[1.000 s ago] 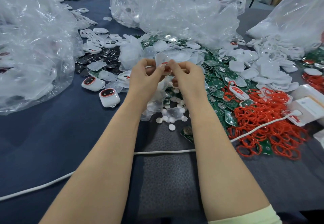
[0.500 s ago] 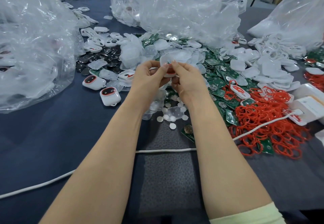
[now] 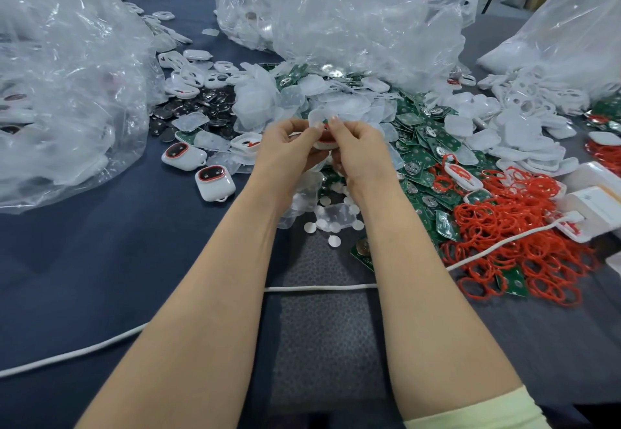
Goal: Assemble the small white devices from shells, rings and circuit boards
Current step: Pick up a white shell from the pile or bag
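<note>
My left hand (image 3: 287, 148) and my right hand (image 3: 359, 151) meet above the table's middle, both pinching one small white shell (image 3: 325, 141) with a red ring in it; a clear plastic piece (image 3: 317, 117) stands up at my fingertips. Two finished white devices (image 3: 213, 183) with red-rimmed dark windows lie to the left. Green circuit boards (image 3: 421, 160) spread to the right of my hands. A heap of red rings (image 3: 524, 237) lies further right. White shells (image 3: 524, 119) are piled at the back right.
Large clear plastic bags stand at the left (image 3: 67, 86), back middle (image 3: 336, 18) and far right (image 3: 571, 32). A white cord (image 3: 319, 287) crosses the blue cloth under my forearms. White boxes (image 3: 598, 207) sit at the right edge. Small white discs (image 3: 332, 223) and dark round parts (image 3: 201, 106) lie about.
Both hands have dropped slightly with the shell; the clear piece now stands more upright at the fingertips. Nothing on the table has moved.
</note>
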Available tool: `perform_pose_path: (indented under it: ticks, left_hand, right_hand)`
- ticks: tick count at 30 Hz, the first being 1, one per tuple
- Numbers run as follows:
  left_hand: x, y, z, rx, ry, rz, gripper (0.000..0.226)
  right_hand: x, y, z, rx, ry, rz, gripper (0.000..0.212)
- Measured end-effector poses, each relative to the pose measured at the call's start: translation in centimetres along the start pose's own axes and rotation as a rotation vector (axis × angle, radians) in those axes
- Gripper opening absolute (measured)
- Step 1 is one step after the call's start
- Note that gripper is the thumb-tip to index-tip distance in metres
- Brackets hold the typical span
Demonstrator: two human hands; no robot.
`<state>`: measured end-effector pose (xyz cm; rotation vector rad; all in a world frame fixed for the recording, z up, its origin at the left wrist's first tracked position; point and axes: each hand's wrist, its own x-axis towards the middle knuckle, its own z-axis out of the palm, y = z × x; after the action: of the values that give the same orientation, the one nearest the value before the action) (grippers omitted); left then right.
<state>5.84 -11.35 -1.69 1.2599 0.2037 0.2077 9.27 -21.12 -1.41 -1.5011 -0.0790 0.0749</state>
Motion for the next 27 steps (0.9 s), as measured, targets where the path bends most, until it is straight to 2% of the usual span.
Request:
perform_pose_path:
  ticks: [4, 7, 10, 14, 18, 23, 27]
  left_hand:
    - [0.2, 0.1, 0.0, -0.029, 0.005, -0.026, 0.014]
    - [0.4, 0.2, 0.0, -0.065, 0.076, -0.035, 0.013]
    - [0.4, 0.2, -0.1, -0.062, 0.109, -0.01, 0.013]
    - [0.2, 0.1, 0.1, 0.066, 0.088, 0.047, 0.01]
    - [0.3, 0.1, 0.2, 0.286, 0.144, 0.137, 0.01]
    - [0.3, 0.1, 0.2, 0.334, 0.216, 0.11, 0.017]
    - [0.5, 0.3, 0.0, 0.372, 0.219, 0.116, 0.015]
  right_hand:
    - [-0.3, 0.1, 0.2, -0.11, 0.068, -0.054, 0.02]
    - [-0.9, 0.0, 0.3, -0.359, 0.146, -0.259, 0.021]
    - [-1.1, -0.4, 0.2, -0.557, 0.123, -0.432, 0.009]
    - [-1.0, -0.4, 0.2, -0.669, 0.154, -0.439, 0.004]
    - [-1.1, -0.3, 0.6, -0.788, 0.179, -0.501, 0.005]
    - [-1.4, -0.2, 1.4, -0.853, 0.161, -0.527, 0.008]
    - [-1.0, -0.2, 1.3, -0.869, 0.088, -0.48, 0.007]
